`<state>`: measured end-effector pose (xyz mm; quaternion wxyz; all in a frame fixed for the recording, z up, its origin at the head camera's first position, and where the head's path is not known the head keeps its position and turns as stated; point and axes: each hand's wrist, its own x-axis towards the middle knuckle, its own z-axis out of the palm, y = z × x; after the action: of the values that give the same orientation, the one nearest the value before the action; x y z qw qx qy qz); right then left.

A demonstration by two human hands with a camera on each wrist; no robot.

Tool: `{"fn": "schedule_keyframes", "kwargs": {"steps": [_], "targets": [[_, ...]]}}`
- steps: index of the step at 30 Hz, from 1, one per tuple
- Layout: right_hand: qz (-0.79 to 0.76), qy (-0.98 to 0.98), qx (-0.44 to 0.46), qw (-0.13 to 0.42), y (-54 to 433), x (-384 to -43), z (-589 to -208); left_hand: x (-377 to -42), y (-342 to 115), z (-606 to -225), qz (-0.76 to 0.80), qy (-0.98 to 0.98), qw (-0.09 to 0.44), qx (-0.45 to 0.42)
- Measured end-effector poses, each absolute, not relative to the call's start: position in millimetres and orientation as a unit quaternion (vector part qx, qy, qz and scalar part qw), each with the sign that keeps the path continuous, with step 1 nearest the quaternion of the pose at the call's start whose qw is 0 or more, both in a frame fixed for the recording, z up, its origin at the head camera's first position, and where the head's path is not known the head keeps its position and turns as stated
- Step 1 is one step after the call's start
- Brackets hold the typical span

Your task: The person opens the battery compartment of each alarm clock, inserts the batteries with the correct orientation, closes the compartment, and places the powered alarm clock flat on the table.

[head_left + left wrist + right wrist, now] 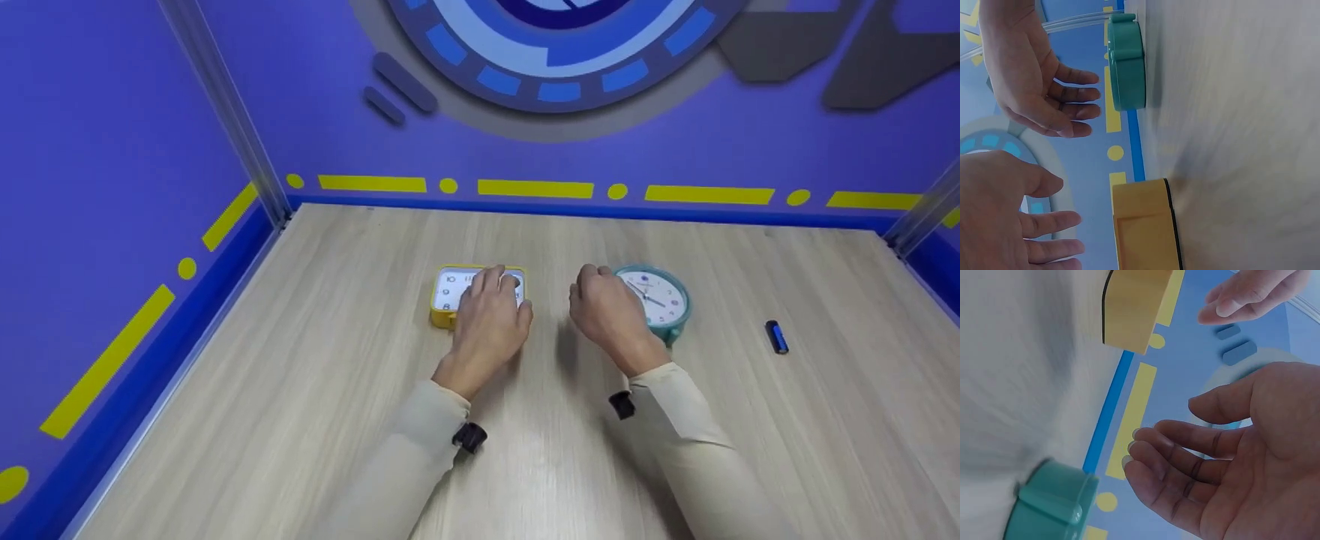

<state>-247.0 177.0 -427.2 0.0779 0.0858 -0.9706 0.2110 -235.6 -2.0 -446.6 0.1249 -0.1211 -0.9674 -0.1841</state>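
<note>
I have the left hand [489, 319] over the yellow square clock [448, 291], its fingers extended loosely and its thumb standing apart from them; from the left wrist view I can see a gap between the fingertips and the clock's yellow side. That clock lies face up on the worktop [555, 465], nearer the far edge than the near one and a little left of the middle, and the hand hides much of its white dial from my head view, leaving the numerals 8, 9 and 10 readable at its left. My right hand [609, 311] hangs just beside and above the left rim of the teal round clock [664, 298], its fingers gently bent and its thumb apart from the fingertips; the right wrist view shows me that it is clear of the clock. The teal clock also lies face up, right of the middle and about level with the yellow one, with the two well apart. Farther toward the worktop's right edge I see a blue and black battery [777, 337] lying on its side. Both arms wear beige sleeves [697, 435], and beyond the far edge I have a purple wall [315, 135] with yellow dashes [535, 189] along its foot.
</note>
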Motion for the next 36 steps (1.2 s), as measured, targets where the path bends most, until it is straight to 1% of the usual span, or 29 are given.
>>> {"fn": "schedule_keyframes", "kwargs": {"steps": [5,13,17,24,27,32,36], "targets": [[0.206,-0.969,0.098,0.099,185.0,-243.1,-428.4,-233.6,7.4,-446.2,-0.180,-0.967,0.129,-0.130],[0.203,-0.973,0.078,0.072,194.4,-238.2,-425.2,-232.7,20.1,-445.9,-0.185,-0.965,0.117,-0.144],[0.199,-0.973,0.079,0.090,199.9,-234.6,-423.2,-231.6,25.4,-444.9,-0.188,-0.966,0.107,-0.145],[0.197,-0.970,0.079,0.120,212.3,-230.4,-422.1,-231.8,37.1,-443.8,-0.193,-0.962,0.110,-0.159],[0.198,-0.970,0.076,0.119,219.3,-229.4,-421.5,-231.9,41.2,-444.5,-0.197,-0.961,0.110,-0.162],[0.184,-0.974,0.059,0.115,230.3,-228.9,-422.5,-232.3,48.1,-445.4,-0.222,-0.957,0.095,-0.162],[0.179,-0.979,0.034,0.096,238.8,-230.3,-422.5,-232.8,56.8,-446.5,-0.230,-0.956,0.082,-0.165]]}}
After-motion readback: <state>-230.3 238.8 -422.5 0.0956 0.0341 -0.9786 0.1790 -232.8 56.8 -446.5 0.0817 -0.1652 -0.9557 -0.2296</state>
